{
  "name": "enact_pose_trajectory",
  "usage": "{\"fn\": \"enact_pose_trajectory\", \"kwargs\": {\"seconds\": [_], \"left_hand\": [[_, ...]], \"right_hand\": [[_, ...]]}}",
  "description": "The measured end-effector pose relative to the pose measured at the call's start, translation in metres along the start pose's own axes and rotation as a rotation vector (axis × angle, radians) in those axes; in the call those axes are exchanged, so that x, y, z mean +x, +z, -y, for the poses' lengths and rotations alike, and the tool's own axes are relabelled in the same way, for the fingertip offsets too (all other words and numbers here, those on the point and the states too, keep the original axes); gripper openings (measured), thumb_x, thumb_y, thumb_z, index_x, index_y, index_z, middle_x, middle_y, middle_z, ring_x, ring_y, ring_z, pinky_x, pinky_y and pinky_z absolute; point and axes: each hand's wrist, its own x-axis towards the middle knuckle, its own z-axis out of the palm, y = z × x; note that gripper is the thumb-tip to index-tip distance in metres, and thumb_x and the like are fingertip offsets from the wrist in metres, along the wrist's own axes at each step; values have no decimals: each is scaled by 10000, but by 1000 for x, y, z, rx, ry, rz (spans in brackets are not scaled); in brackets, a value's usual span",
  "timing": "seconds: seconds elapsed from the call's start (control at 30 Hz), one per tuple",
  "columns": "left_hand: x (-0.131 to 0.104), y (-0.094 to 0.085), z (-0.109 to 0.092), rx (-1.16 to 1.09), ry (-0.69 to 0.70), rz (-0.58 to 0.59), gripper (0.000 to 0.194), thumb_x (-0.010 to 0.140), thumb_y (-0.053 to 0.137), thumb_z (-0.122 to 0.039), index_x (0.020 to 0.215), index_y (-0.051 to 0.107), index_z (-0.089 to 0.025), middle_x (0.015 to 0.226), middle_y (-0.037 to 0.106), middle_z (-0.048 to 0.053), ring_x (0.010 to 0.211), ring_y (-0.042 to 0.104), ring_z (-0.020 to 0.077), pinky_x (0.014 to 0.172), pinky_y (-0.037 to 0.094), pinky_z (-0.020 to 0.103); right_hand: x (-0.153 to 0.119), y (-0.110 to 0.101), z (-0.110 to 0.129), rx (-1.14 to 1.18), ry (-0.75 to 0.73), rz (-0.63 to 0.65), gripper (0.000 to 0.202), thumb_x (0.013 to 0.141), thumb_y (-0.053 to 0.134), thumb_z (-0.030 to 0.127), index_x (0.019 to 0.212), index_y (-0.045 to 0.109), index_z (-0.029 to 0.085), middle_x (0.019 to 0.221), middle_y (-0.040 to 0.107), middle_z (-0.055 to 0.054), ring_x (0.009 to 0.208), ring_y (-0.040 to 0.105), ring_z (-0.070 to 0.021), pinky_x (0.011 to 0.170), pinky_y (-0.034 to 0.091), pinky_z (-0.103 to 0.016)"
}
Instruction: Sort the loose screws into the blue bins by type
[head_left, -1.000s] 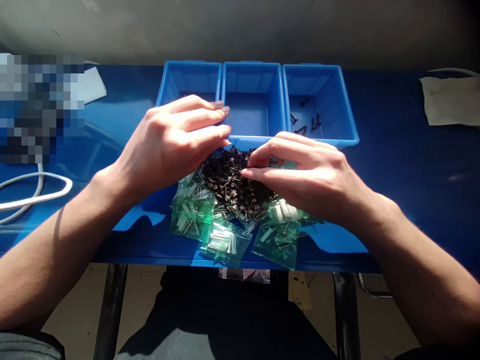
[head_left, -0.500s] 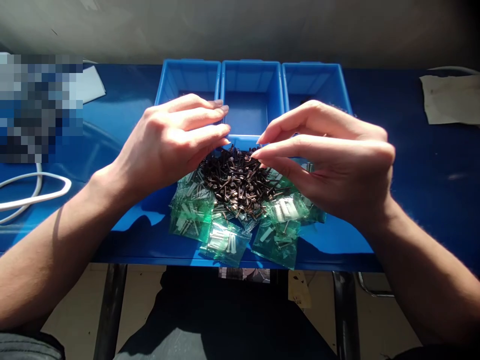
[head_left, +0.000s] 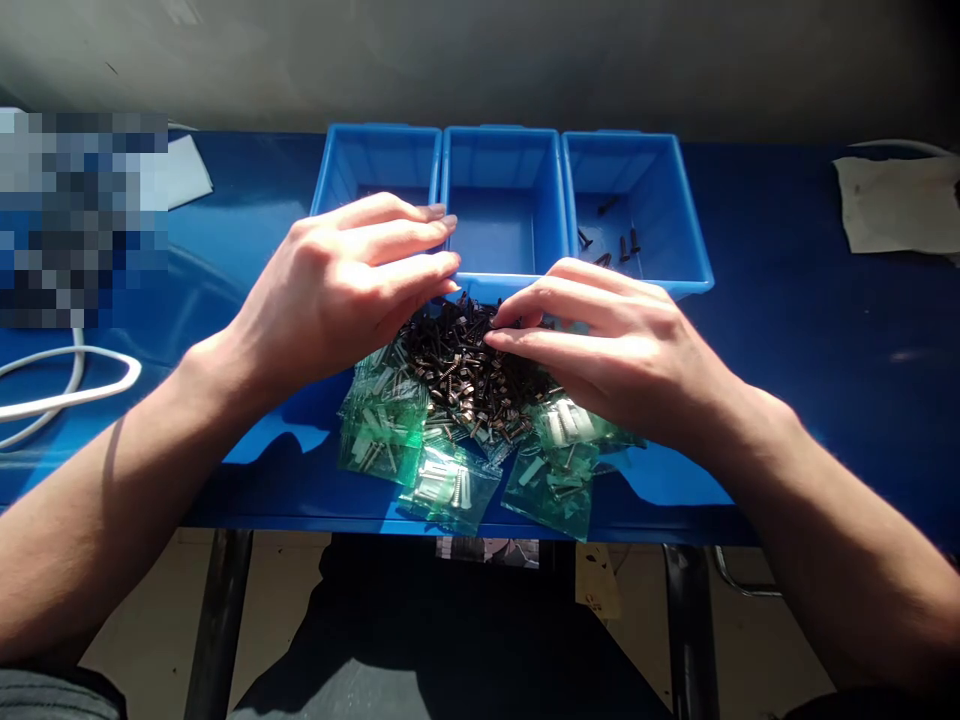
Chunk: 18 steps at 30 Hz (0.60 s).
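A pile of dark screws point(head_left: 472, 375) lies on the blue table, ringed by green plastic bags point(head_left: 454, 485) of screws and white plugs. My left hand point(head_left: 352, 275) rests over the pile's left side, fingers spread by the near edges of the left bin point(head_left: 382, 160) and middle bin point(head_left: 501, 230). With fingertips closed at the top of the pile, my right hand point(head_left: 607, 345) touches the screws; what it pinches, if anything, is too small to make out. A few dark screws point(head_left: 624, 248) lie in the right bin point(head_left: 645, 180).
On the left of the table point(head_left: 787, 400) are a white cable point(head_left: 105, 358), a white sheet point(head_left: 187, 172) and a blurred-out patch. A pale sheet point(head_left: 896, 205) lies at the far right. Behind the bins stands a grey wall point(head_left: 480, 60).
My right hand has moved down and slightly left onto the screws, uncovering the right bin and the screws inside it. My left hand has stayed in place.
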Motion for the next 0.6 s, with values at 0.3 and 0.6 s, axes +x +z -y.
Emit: {"fn": "enact_pose_trajectory", "kwargs": {"seconds": [0.3, 0.6], "left_hand": [[-2, 1, 2, -7, 3, 7, 303, 1226, 533, -400, 1309, 789, -261, 1446, 794, 3, 1392, 752, 249, 1152, 716, 453], [-4, 2, 4, -4, 31, -5, 286, 1219, 544, -363, 1351, 776, -262, 1456, 788, 30, 1394, 752, 263, 1155, 710, 458]], "right_hand": [[0, -8, 3, -44, 30, 1, 314, 1180, 512, 190, 1131, 815, 253, 1126, 817, -63, 953, 747, -201, 800, 646, -368], [-2, -10, 1, -40, 80, -69, 255, 1161, 591, 267, 1082, 832, 286, 1007, 824, -29, 877, 734, -190, 738, 631, -359]]}}
